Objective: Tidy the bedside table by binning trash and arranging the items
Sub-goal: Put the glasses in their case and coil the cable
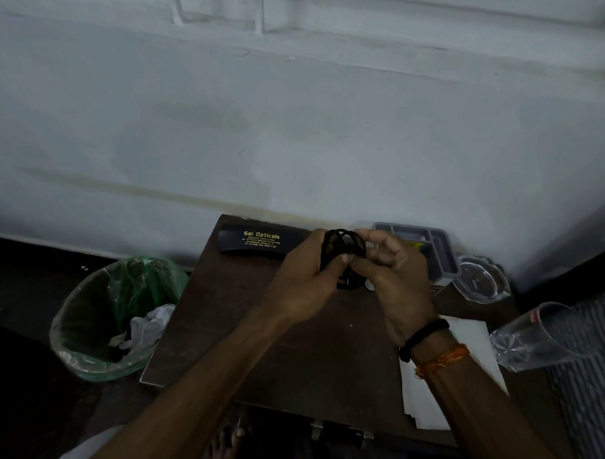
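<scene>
Both hands, the left point(301, 281) and the right point(395, 277), pinch a coiled black cord point(343, 252) between them above the surface point(228, 317), apparently winding it up. Next it likely needs setting down neatly, perhaps in the tray point(442, 255) just right of the hands.

The worktop point(229, 335) looks like dark matt wood, the spectacle case point(250, 243) smooth glossy black plastic with gold print, the organiser tray point(446, 258) matt grey plastic, the tumbler point(534, 338) and ashtray point(481, 283) clear glass, and the bin liner point(101, 305) thin shiny green plastic.
</scene>
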